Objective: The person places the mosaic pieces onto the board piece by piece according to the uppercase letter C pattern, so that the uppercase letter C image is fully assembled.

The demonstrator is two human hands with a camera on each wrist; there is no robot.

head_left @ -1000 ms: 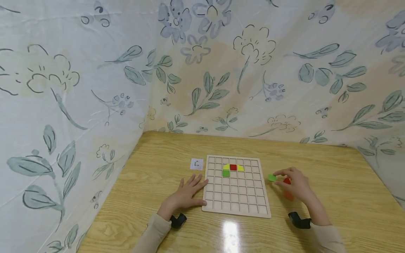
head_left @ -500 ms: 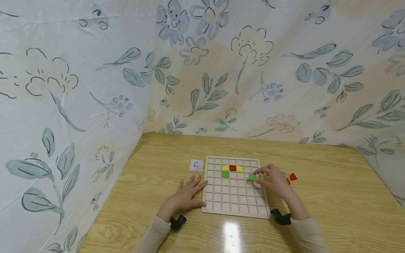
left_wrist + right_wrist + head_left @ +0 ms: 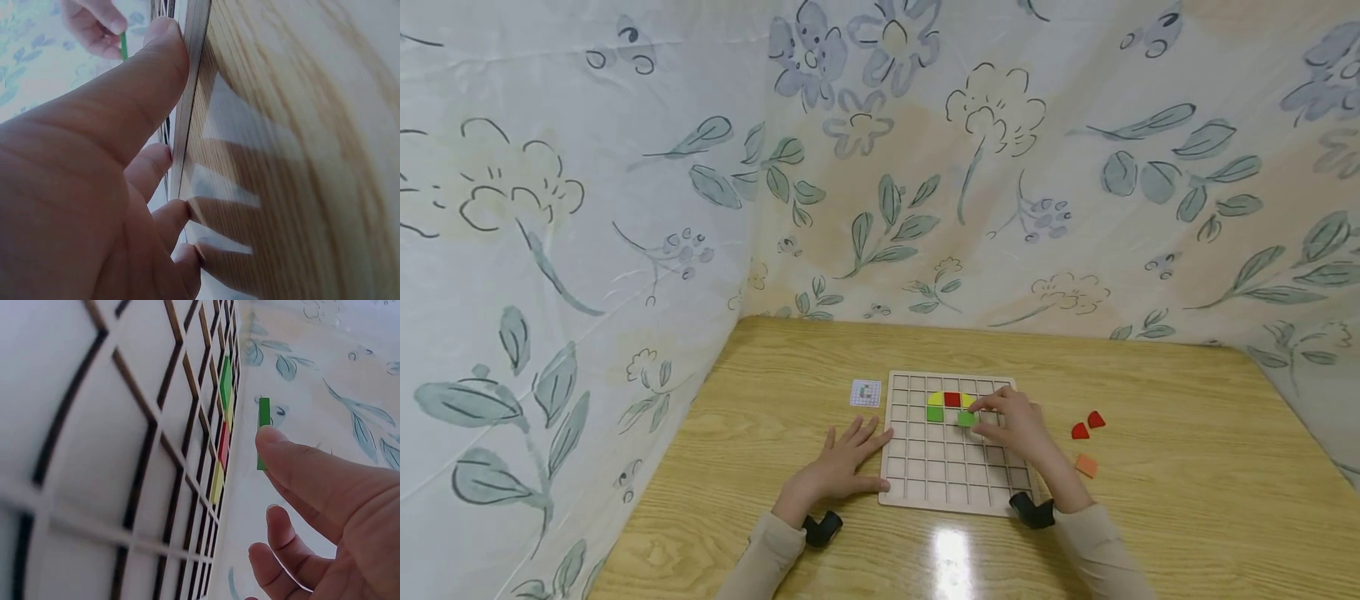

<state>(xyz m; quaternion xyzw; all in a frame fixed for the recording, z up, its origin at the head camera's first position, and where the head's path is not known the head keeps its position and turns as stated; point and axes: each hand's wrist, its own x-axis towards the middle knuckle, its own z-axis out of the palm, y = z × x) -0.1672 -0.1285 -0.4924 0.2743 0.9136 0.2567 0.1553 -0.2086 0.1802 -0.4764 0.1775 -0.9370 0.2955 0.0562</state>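
Observation:
My right hand (image 3: 1017, 423) pinches a green square tile (image 3: 966, 419) between thumb and fingertip, just above the wooden grid board (image 3: 925, 492). In the right wrist view the held green tile (image 3: 264, 412) is edge-on, apart from the board. Set in the board are a red square tile (image 3: 952, 400), a yellow rounded tile (image 3: 936, 398) on its left, another yellow tile (image 3: 967, 400) on its right, partly covered by my fingers, and a green tile (image 3: 935, 414) below the left yellow one. My left hand (image 3: 835, 467) lies spread, its fingertips touching the board's left edge.
Right of the board lie two red rounded tiles (image 3: 1096, 419) and an orange square tile (image 3: 1086, 465) on the wooden table (image 3: 1210, 467). A small printed pattern card (image 3: 866, 392) is at the board's upper left. Flowered cloth (image 3: 880, 167) stands behind the table.
My right hand has carried the green tile leftward from the table's right side to over the board, uncovering the red and orange tiles. The left hand stays in place.

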